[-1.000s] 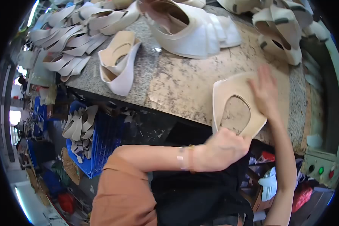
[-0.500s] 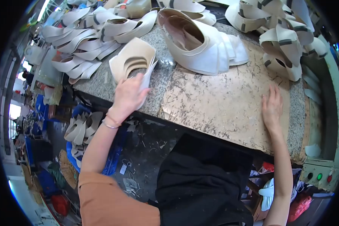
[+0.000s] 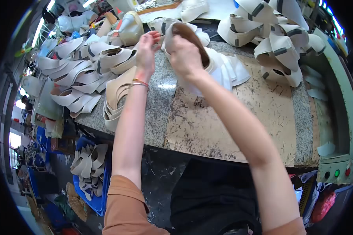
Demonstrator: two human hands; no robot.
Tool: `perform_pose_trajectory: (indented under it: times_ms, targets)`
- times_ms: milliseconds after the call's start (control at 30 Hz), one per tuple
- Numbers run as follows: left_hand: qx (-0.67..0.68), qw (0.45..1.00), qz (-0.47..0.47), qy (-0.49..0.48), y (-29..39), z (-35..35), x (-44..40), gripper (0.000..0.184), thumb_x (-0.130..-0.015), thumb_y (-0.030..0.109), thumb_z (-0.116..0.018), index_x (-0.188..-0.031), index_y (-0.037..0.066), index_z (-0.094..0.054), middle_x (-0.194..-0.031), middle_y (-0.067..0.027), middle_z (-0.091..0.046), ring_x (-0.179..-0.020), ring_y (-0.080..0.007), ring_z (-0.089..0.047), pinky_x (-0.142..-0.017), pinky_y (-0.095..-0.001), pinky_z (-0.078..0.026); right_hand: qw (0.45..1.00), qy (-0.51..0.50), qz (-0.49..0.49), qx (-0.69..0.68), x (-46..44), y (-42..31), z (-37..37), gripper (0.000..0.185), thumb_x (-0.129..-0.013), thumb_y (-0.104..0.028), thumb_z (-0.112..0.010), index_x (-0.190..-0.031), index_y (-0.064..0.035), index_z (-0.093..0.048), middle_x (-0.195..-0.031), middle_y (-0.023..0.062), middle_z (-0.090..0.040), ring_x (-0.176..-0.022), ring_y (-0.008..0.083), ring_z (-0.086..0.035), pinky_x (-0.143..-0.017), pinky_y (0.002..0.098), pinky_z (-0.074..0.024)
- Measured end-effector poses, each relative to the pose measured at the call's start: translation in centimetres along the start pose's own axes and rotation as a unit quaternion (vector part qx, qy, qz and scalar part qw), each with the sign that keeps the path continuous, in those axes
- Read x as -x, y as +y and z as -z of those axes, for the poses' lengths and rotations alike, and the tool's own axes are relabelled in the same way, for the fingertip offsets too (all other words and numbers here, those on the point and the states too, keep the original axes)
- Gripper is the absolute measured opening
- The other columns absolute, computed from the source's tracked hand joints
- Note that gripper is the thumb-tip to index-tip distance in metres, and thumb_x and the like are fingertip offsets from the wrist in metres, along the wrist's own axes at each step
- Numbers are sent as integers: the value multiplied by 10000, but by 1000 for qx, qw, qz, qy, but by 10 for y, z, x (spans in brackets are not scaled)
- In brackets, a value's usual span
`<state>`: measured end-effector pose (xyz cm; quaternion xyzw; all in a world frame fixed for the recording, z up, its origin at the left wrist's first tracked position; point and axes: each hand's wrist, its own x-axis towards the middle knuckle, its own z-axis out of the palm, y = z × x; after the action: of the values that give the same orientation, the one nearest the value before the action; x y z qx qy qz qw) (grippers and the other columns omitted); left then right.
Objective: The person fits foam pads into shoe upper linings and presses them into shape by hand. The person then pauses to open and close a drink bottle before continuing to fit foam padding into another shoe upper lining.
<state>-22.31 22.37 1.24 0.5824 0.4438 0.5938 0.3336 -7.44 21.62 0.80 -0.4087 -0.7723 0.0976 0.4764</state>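
Note:
My right hand [image 3: 185,58] has its fingers curled into the opening of a nested stack of white shoe uppers [image 3: 223,70], gripping the rim. The stack's tan lining [image 3: 196,39] shows beside the knuckles. Just to its left, my left hand [image 3: 146,50] is raised with loosely bent fingers apart and holds nothing that I can see. Under my left forearm lies a smaller stack of beige-lined shoe uppers [image 3: 113,93], partly hidden by the arm.
More white uppers [image 3: 72,70] lie in rows on the left, with another pile [image 3: 280,49] at the right. A tan cutting board [image 3: 239,117] covers part of the speckled tabletop [image 3: 155,117]. A green machine frame [image 3: 335,172] with buttons borders the right. A blue crate [image 3: 100,201] holds uppers below.
My left hand has left the smaller stack and moved up and to the right. My right hand has come from the board's right side to grip the larger stack.

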Motion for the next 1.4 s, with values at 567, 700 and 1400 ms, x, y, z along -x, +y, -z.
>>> perform_pose_trajectory:
  times_ms: [567, 700, 1400]
  targets:
    - [-714, 694, -53, -77, -50, -59, 15, 457, -931, 353, -497, -1364, 235, -415, -1025, -70, -668, -1077, -240, -575, -914, -565, -334, 776, 85, 42, -624, 87, 3, 335, 309, -934, -192, -451, -1140, 38, -469, -927, 88, -482, -748, 158, -510, -641, 263, -434]
    - [-404, 880, -240, 68, 20, -109, 51, 343, -912, 322, -568, -1134, 61, -580, -1025, -131, -612, -990, -265, -591, -922, -466, -384, 831, 39, -57, -552, 131, -5, 364, 332, -898, -188, -474, -1143, 37, -477, -1030, 123, -526, -866, 197, -550, -736, 308, -456]
    - [608, 733, 223, 207, 72, -34, 333, 270, -843, 309, -487, -721, 86, -395, -569, 10, -289, -584, -126, -297, -667, -271, -335, 827, -132, -96, -538, -36, -51, 236, 241, -868, -233, -501, -670, -134, -406, -522, -67, -312, -352, 28, -281, -304, 192, -225]
